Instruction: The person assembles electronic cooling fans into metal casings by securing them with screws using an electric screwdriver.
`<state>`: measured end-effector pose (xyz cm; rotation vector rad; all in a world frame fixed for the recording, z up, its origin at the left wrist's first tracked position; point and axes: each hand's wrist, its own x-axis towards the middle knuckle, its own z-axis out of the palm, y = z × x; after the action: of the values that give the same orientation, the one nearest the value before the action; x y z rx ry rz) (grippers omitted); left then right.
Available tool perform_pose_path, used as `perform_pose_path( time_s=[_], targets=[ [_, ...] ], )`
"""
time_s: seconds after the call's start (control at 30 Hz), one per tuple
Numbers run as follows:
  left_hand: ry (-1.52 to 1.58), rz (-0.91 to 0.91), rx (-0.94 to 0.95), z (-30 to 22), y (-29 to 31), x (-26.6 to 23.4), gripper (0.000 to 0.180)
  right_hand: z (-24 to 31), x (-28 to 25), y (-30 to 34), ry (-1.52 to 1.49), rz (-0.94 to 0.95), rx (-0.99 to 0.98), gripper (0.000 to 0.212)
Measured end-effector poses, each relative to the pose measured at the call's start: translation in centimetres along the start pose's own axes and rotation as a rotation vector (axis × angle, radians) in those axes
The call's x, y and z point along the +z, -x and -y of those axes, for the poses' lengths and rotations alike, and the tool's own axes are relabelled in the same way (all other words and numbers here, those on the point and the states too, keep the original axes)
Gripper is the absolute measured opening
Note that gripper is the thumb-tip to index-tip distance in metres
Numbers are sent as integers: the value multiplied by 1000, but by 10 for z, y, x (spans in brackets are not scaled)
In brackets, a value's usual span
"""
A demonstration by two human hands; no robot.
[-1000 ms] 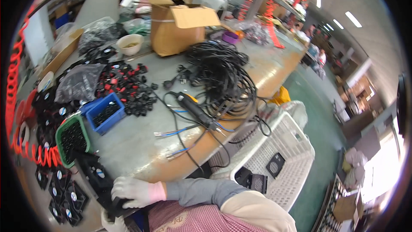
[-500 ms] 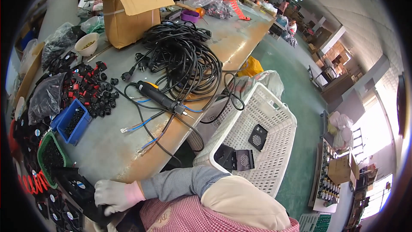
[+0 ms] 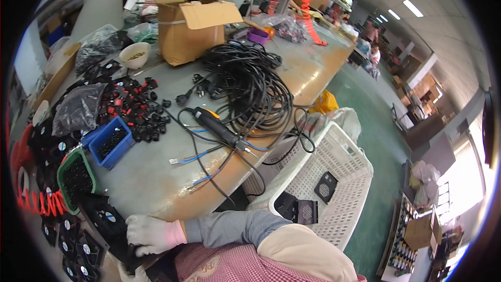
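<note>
My right hand (image 3: 151, 234), in a white glove with a pink cuff, is closed on the near edge of a black plastic housing (image 3: 98, 213). A round blue-and-white label shows on a fan-like part of this housing. My left hand (image 3: 134, 274), also in a white glove, appears only partly at the bottom edge, close to the housing's near end; its fingers are hidden. Just beyond the housing stand a green bin (image 3: 90, 163) and a blue bin (image 3: 124, 151), both holding small black pieces. Several black fans (image 3: 86, 250) with round labels lie left of my hands.
A black electric screwdriver (image 3: 216, 126) lies beside a heap of black power cords (image 3: 250, 81). Small red-and-black parts (image 3: 130, 99) are spread behind the bins. A cardboard box (image 3: 182, 36) stands farther back. At my right is a white crate (image 3: 344, 188) with black panels inside. Another person sits across the table.
The view has shifted, so the table and everything on it appear farther right and slightly lower. My right hand keeps its hold on the black housing.
</note>
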<state>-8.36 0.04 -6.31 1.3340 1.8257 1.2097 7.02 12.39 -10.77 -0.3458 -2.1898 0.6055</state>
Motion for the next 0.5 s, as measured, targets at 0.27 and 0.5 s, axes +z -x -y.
perform_pose_path(
  time_s=[0.27, 0.5],
  targets=[
    [284, -8, 11, 54, -10, 3, 41, 2, -13, -6, -125, 74, 27, 35],
    [-56, -63, 115, 9, -12, 2, 33, 6, -19, -7, -38, 201, 43, 40]
  ],
)
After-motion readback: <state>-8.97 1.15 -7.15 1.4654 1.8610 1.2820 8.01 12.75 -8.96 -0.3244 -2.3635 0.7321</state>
